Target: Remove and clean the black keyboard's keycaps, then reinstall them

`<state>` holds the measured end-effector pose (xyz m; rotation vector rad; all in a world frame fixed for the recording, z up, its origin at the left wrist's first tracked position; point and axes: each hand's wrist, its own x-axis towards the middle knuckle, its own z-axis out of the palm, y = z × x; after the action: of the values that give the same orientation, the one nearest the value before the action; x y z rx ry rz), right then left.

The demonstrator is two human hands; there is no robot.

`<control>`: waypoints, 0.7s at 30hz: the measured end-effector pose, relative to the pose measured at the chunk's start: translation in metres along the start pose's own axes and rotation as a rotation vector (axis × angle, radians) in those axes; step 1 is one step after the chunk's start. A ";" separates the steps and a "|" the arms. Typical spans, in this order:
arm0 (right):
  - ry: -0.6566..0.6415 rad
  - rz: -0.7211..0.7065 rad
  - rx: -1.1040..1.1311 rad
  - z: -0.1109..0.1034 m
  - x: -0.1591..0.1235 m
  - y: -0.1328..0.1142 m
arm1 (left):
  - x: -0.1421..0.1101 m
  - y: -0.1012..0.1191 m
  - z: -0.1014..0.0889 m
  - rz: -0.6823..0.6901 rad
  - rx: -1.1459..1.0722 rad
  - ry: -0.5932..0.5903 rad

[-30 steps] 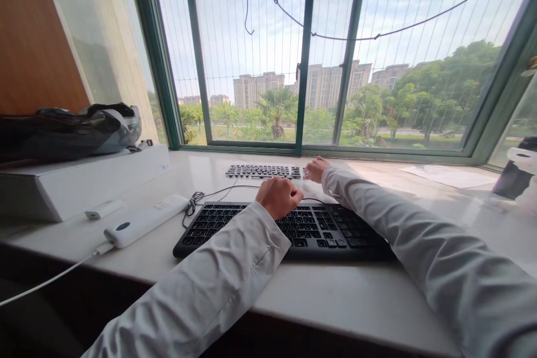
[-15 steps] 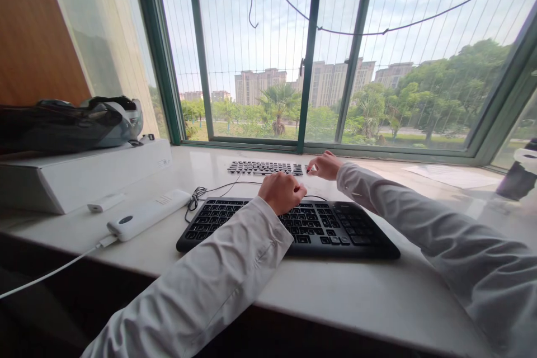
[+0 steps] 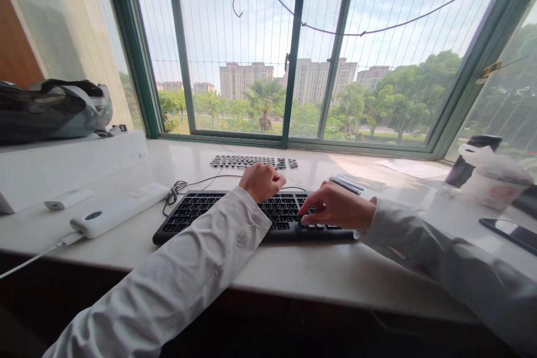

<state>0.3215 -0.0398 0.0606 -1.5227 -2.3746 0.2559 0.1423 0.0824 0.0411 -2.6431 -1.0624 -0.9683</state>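
Note:
A black keyboard (image 3: 191, 212) lies on the white sill, with bare key sockets across its left and middle parts. My right hand (image 3: 342, 204) reaches over its right part, thumb and forefinger pinched on a small black keycap (image 3: 300, 219) in the lower row. My left hand (image 3: 260, 182) is curled closed above the keyboard's middle; whatever its fingers may hold is hidden. Behind the keyboard, loose black keycaps (image 3: 247, 161) stand in rows, with a small separate group (image 3: 292, 163) at their right end.
A white power bank (image 3: 121, 210) with a plugged cable and a small white block (image 3: 68, 199) lie left. Further left, a white box (image 3: 75, 165) bears a dark visor-like item. Pens (image 3: 346, 183), paper (image 3: 413, 168), a phone (image 3: 512, 235) and a bagged cup (image 3: 490, 179) are right.
My right hand has come from the keycap rows back toward me onto the keyboard's right part. My left hand stays curled over the keyboard. The view has turned right.

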 end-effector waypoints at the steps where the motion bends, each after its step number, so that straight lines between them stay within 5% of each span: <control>1: -0.018 0.005 0.004 0.000 0.000 -0.001 | 0.000 0.000 0.000 0.000 -0.003 -0.002; 21: -0.036 -0.024 -0.142 0.001 0.003 -0.003 | 0.000 0.001 0.000 0.016 -0.004 -0.006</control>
<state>0.3174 -0.0385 0.0609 -1.5630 -2.4845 0.1115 0.1429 0.0818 0.0415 -2.6548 -1.0397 -0.9610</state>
